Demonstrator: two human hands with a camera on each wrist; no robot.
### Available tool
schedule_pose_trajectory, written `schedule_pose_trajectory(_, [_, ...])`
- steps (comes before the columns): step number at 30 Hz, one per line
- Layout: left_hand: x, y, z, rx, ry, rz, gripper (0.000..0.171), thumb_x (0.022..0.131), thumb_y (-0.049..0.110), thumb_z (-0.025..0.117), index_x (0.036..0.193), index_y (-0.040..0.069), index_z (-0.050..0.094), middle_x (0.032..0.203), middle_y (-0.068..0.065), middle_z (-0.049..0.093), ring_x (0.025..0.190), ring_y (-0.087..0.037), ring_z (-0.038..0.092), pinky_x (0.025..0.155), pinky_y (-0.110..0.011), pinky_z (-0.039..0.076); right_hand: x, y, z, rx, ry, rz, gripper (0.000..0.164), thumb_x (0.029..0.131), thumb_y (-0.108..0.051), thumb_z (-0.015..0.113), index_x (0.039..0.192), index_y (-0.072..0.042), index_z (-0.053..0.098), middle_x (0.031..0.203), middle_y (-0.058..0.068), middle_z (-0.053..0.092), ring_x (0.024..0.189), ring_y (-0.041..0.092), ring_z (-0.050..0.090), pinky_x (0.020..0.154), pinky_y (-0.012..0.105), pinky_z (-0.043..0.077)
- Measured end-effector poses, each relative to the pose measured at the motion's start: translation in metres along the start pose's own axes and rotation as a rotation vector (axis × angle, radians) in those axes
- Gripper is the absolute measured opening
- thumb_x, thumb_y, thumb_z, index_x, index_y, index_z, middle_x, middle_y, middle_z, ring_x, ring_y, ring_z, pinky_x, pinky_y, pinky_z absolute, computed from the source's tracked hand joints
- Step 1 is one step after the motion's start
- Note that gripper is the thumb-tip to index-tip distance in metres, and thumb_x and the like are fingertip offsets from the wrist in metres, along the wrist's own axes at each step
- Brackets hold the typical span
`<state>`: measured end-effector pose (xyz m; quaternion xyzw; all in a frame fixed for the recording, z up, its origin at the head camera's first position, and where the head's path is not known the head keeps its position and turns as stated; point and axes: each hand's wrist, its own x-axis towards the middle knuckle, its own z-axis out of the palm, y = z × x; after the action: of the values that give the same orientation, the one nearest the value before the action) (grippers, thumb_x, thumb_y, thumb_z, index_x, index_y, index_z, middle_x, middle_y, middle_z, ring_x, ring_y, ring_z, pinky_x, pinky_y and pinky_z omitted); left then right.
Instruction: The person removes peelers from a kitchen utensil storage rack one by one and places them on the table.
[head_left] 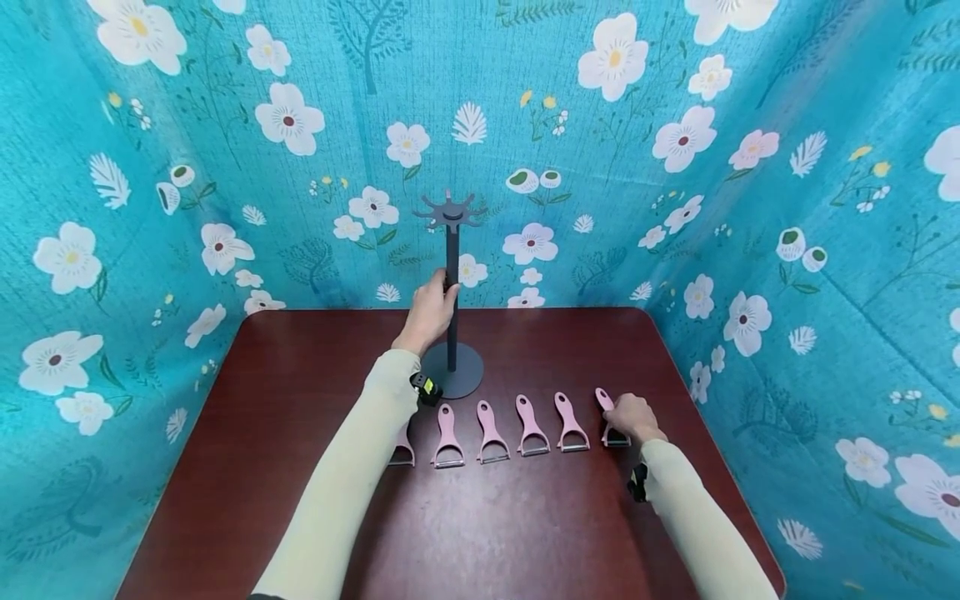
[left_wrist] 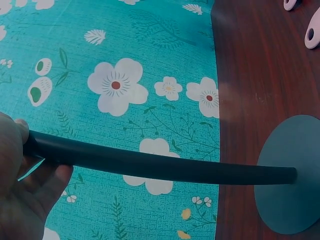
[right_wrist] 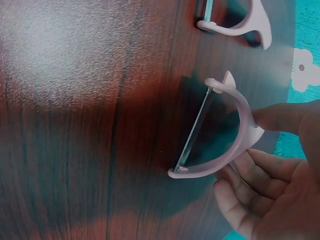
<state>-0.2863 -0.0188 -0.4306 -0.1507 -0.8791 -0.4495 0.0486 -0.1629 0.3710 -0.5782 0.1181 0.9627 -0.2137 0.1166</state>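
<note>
A dark grey stand (head_left: 452, 333) with a round base and a ring of hooks at its top stands toward the back of the table. My left hand (head_left: 431, 312) grips its pole at about mid-height; in the left wrist view, thumb and fingers curl round the pole (left_wrist: 150, 164). At the right end of a row of pink peelers, my right hand (head_left: 633, 417) pinches one peeler (right_wrist: 243, 112) by its handle, just behind the curved head. Its blade points toward the near side, and my fingers hide part of the handle.
Several more pink peelers (head_left: 525, 410) lie side by side on the dark red table (head_left: 510, 525), handles pointing away. My left forearm partly covers the leftmost peeler (head_left: 405, 454). A blue flowered curtain (head_left: 570, 208) hangs behind the table and along its sides.
</note>
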Motion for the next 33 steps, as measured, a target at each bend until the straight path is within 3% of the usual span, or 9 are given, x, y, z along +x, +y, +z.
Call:
schedule_pose_trajectory(17, [-0.006,0.003,0.003,0.003,0.014,0.021,0.021,0.102,0.027,0.041,0.110,0.009,0.046,0.080,-0.008,0.050,0.064,-0.023,0.052,0.058,-0.037,0.044,-0.001,0.002,0.008,-0.023,0.036,0.007,0.026,0.083,-0.023,0.066,0.065,-0.007,0.057,0.060,0.006,0.054,0.057,0.023,0.052,0.055,0.038,0.041])
schedule_pose_trajectory(24, [-0.008,0.005,0.003,-0.082,0.002,-0.005,0.025,0.101,0.031,0.041,0.113,0.009,0.046,0.083,-0.009,0.053,0.066,-0.023,0.053,0.060,-0.037,0.045,-0.002,0.004,0.006,0.008,0.024,0.005,0.035,0.090,-0.032,0.055,0.086,0.003,0.060,0.075,0.015,0.059,0.068,0.029,0.056,0.062,0.044,0.046])
schedule_pose_trajectory(29, [-0.010,0.006,-0.001,-0.133,-0.027,-0.047,0.040,0.100,0.036,0.044,0.132,0.013,0.042,0.112,-0.009,0.060,0.088,-0.022,0.059,0.073,-0.040,0.048,-0.007,0.003,-0.002,0.038,0.063,0.002,0.048,0.094,-0.034,0.049,0.109,0.012,0.054,0.099,0.029,0.058,0.088,0.042,0.058,0.076,0.054,0.046])
schedule_pose_trajectory(33, [-0.016,0.005,-0.008,-0.050,-0.062,-0.078,0.063,0.098,0.043,0.045,0.150,0.014,0.023,0.142,-0.010,0.043,0.122,-0.023,0.048,0.093,-0.043,0.043,-0.013,-0.001,-0.014,0.066,0.122,-0.001,0.048,0.095,-0.034,0.047,0.114,0.011,0.052,0.107,0.032,0.054,0.099,0.047,0.053,0.083,0.056,0.042])
